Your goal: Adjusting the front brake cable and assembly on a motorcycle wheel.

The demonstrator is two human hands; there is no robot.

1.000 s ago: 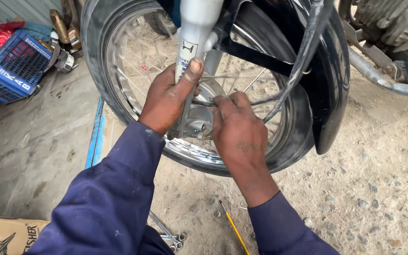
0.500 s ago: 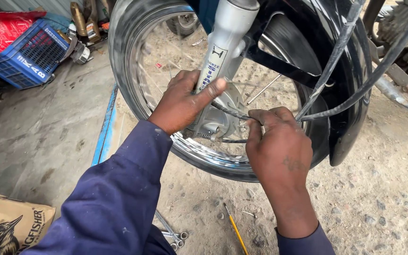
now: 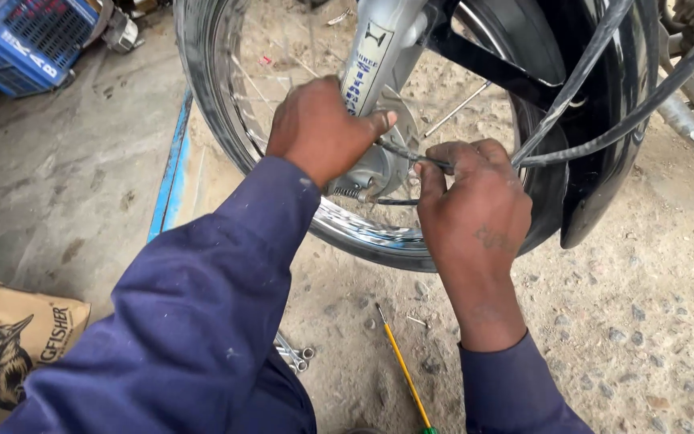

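A motorcycle's front wheel [image 3: 218, 120] with a chrome rim and thin spokes stands on sandy ground. My left hand [image 3: 319, 128] wraps around the lower end of the silver fork leg [image 3: 379, 56], thumb pressed on it just above the hub [image 3: 375, 165]. My right hand [image 3: 471, 209] pinches a thin black cable [image 3: 580, 149] beside the hub; the cable runs up and right past the black mudguard [image 3: 604, 185]. A small spring shows under the hub. Both sleeves are dark blue.
A yellow-shafted screwdriver [image 3: 405, 370] and metal spanners [image 3: 292, 354] lie on the ground below my arms. A blue plastic crate [image 3: 22, 40] sits at the upper left, a brown cardboard box [image 3: 10, 337] at the lower left. A blue metal bar [image 3: 170, 169] runs beside the wheel.
The view has closed in on the wheel. My right hand has slid away from the hub to the right and now pinches the cable. My left hand keeps its hold on the fork leg.
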